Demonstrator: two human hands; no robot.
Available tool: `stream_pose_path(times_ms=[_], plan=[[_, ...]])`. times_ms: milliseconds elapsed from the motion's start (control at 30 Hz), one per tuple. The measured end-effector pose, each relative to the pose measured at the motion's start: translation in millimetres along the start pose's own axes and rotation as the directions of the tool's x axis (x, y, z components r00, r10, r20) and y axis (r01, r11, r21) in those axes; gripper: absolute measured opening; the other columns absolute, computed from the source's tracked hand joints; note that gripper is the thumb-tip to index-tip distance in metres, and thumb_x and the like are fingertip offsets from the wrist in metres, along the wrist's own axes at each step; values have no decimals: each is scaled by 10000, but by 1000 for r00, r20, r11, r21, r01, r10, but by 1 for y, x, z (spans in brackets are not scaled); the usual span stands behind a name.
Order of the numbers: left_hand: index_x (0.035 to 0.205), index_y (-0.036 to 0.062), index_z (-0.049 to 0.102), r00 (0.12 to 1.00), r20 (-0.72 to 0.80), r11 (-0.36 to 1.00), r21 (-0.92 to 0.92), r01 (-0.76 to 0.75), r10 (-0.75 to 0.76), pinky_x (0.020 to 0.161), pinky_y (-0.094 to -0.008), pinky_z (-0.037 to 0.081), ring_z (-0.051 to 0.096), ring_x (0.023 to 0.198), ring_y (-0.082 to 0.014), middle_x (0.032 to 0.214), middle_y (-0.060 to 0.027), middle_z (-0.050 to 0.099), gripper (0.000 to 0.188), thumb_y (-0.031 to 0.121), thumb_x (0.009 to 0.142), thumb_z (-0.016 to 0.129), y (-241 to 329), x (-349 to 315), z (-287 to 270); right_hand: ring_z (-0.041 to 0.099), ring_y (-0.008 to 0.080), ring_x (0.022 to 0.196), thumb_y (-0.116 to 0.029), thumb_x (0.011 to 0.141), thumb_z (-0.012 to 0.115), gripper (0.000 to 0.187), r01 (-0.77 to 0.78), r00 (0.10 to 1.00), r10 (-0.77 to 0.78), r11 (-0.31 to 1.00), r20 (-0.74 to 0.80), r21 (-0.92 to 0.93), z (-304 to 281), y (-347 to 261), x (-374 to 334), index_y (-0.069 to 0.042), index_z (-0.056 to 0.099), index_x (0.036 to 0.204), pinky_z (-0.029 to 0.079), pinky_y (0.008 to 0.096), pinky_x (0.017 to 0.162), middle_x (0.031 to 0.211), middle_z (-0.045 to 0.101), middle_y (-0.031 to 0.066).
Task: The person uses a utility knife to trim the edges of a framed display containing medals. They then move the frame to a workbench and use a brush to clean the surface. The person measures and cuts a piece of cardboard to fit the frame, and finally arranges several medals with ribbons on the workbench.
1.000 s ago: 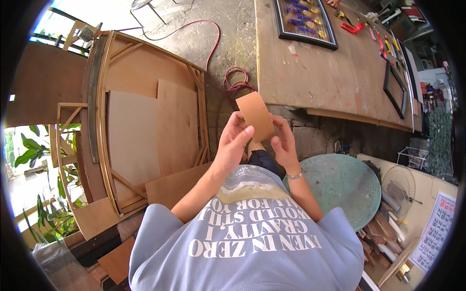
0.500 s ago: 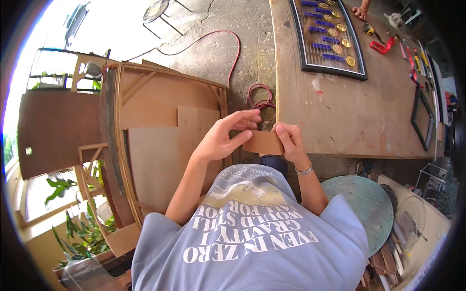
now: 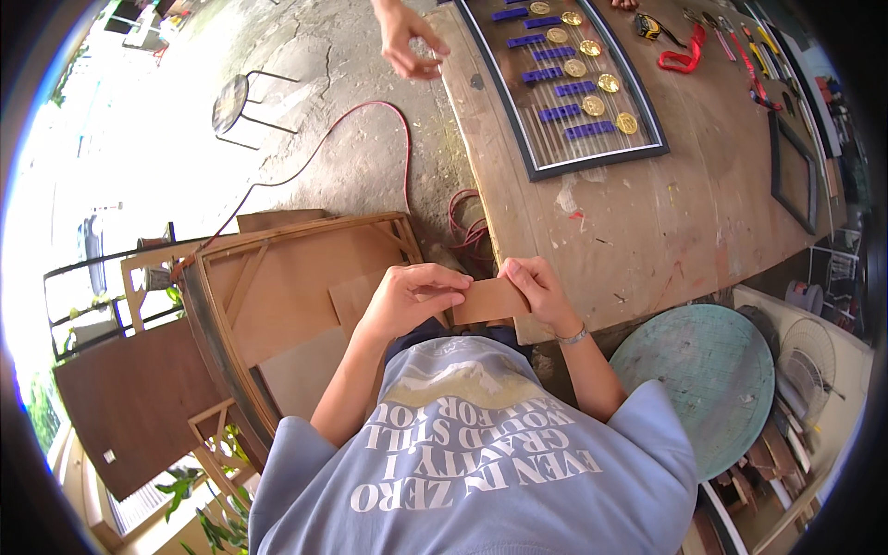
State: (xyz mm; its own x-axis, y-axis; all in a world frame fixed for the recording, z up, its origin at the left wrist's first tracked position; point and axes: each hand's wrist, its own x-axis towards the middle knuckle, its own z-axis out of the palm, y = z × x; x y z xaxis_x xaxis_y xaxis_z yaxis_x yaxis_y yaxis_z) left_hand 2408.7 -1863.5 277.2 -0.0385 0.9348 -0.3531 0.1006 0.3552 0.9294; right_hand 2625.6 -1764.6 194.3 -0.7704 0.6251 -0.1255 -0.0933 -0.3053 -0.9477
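In front of my chest, near the table's corner, I hold a small brown rectangular strip [image 3: 488,302], like stiff paper or thin card. My right hand [image 3: 548,294] pinches its right end, thumb on top. My left hand [image 3: 402,301] has its thumb and fingers closed at the left end. The strip is slightly curved, and its underside is hidden. Beyond my hands, a black-framed display case [image 3: 597,166] lies on the wooden table [image 3: 638,240], with rows of gold medals and blue bars inside.
Another person's hand [image 3: 412,46] hovers by the table's far left edge. A tape measure [image 3: 655,28], a red strap [image 3: 683,57] and an empty black frame [image 3: 793,176] lie to the right. A wooden panel structure [image 3: 301,268] stands left, a round green tabletop [image 3: 694,388] right.
My view has swung, so the table sits further left and lower. My left fingers have come down onto the strip's left end. Another person's hand has appeared by the table's far left edge.
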Motion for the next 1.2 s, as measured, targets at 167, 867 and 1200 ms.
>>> stream_pose_path(times_ms=[167,867,1200], plan=[[994,4,733,974,225,996,72,-56,39,781,-288,577,706,894,-151,971,-71,726,147,-4,847,736,11,49,-43,367,36,615,-302,1075,477,454,-18,1000,17,998,-24,-53,-6,0,35,-19,541,726,315,269,530,633,420,-65],[1223,0,531,760,525,913,-92,-397,383,837,-340,502,623,967,-247,1043,-124,613,283,20,949,594,15,163,-282,648,106,761,-401,1028,554,422,-169,874,365,846,-319,505,105,-16,234,-11,704,970,502,249,681,887,699,54],[1250,70,680,831,495,937,91,-338,253,837,-331,533,675,937,-182,1055,-104,708,337,88,914,661,68,235,-325,634,98,657,-383,1040,521,403,-21,942,193,851,-274,526,72,-46,309,-34,681,921,497,239,560,798,675,28]])
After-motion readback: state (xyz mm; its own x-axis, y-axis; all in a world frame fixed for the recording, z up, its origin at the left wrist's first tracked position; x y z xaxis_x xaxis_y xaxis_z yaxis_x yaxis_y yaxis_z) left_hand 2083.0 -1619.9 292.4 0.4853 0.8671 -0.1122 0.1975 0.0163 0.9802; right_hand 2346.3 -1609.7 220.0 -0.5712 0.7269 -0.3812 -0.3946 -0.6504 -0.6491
